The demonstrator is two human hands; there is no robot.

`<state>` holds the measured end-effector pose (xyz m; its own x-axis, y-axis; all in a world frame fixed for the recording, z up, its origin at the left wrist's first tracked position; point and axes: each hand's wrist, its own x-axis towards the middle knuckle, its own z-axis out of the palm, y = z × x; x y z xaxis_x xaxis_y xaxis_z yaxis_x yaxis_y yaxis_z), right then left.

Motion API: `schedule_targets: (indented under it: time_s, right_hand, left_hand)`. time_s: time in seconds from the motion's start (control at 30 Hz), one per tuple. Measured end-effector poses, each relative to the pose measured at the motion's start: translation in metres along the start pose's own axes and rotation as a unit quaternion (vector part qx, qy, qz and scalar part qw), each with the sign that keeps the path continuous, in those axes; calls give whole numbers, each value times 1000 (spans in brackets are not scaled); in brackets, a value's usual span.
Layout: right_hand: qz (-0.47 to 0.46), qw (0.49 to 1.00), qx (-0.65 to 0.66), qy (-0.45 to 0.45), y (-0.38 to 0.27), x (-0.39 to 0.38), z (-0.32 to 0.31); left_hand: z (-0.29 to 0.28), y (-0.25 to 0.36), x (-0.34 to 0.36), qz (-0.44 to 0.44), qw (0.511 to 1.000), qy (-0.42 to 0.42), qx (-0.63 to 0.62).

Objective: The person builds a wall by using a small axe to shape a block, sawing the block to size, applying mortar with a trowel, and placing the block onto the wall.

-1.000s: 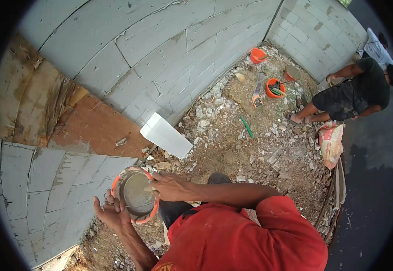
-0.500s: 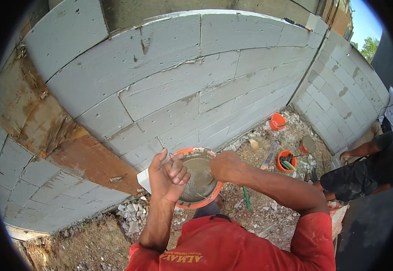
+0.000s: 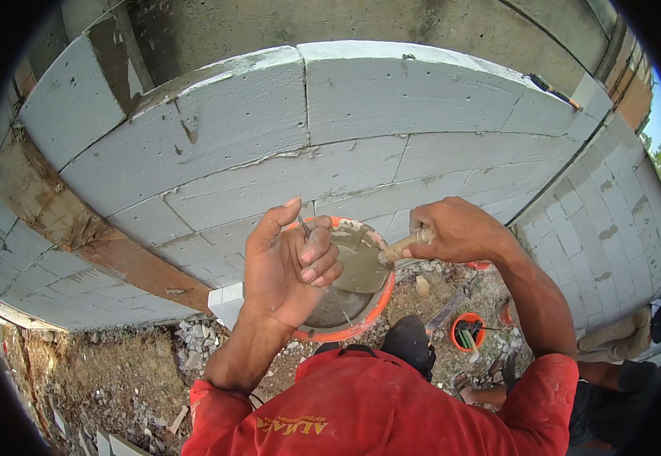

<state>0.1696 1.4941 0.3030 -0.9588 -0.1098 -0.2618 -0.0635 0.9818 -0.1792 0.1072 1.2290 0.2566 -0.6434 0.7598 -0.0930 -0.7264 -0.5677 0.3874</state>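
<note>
We hold an orange bucket [image 3: 361, 319] of grey mortar up in front of us, against the grey block wall [image 3: 285, 137]. Our left hand [image 3: 285, 266] sits on the bucket's near-left rim, fingers curled together around its thin wire handle [image 3: 305, 226], thumb raised toward the wall. The bucket lies just beyond and to the right of that hand, its open mouth between our two hands. Our right hand [image 3: 456, 228] is at the bucket's far-right side, closed in a fist on the wooden grip of a trowel [image 3: 400, 247]; the tool reaches leftward from that hand into the wet mortar [image 3: 357, 266]. Below the right hand, well apart on the rubble ground, stands a smaller orange pail [image 3: 467, 330]. Another person [image 3: 619, 342] crouches farther right of it.
</note>
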Motion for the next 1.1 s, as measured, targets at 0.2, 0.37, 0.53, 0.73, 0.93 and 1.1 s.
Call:
schedule_targets:
  time_s: [0.2, 0.37, 0.53, 0.73, 0.93, 1.1]
  right_hand:
    - [-133, 962, 216, 103, 96, 26, -61]
    - [-221, 932, 275, 79, 121, 75, -117]
    - [-309, 891, 317, 103, 110, 111, -178]
    - [-409, 835, 343, 138, 65, 170, -222]
    - [-352, 857, 319, 199, 38, 229, -250]
    - [-348, 882, 215, 236, 32, 256, -253]
  left_hand:
    - [67, -2, 29, 136, 991, 1, 8]
    - [129, 17, 23, 288, 957, 33, 28]
    - [197, 52, 14, 354, 931, 62, 61]
    - [228, 108, 0, 382, 913, 60, 133]
    - [211, 118, -12, 427, 896, 78, 92]
    - [163, 104, -43, 425, 894, 97, 99]
